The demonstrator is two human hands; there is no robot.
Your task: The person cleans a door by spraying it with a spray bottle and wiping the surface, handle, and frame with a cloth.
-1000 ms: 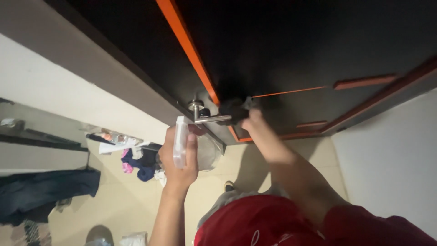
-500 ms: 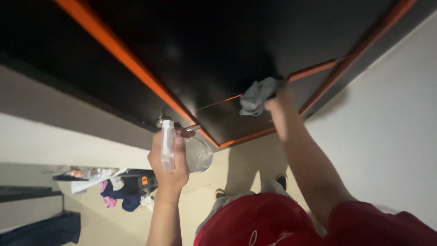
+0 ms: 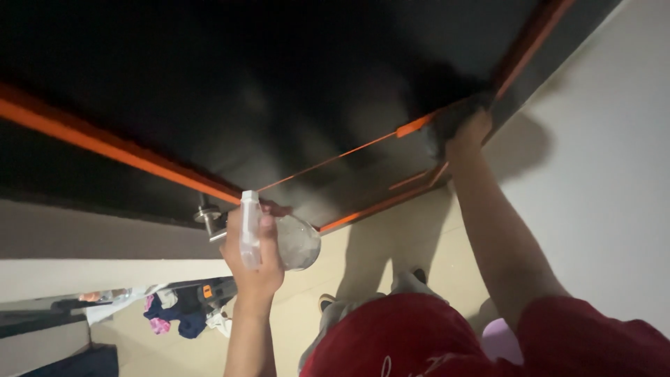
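My left hand (image 3: 255, 258) is wrapped around a clear spray bottle (image 3: 296, 241) with a white nozzle, held just below the metal door handle (image 3: 207, 218). My right hand (image 3: 467, 136) is stretched out to the far right edge of the black door (image 3: 279, 91), which has orange trim. It presses a dark grey cloth (image 3: 452, 119) against the door near the frame. The cloth is mostly lost in shadow.
A white wall (image 3: 600, 195) runs along the right. Beige floor tiles (image 3: 391, 237) lie below, with my feet and red shirt (image 3: 433, 335) in view. A heap of clothes (image 3: 174, 314) and clutter sits on the floor at lower left.
My right hand has swept the cloth across the door from beside the handle to the far right edge. My left hand has kept the bottle by the handle. The view has rotated.
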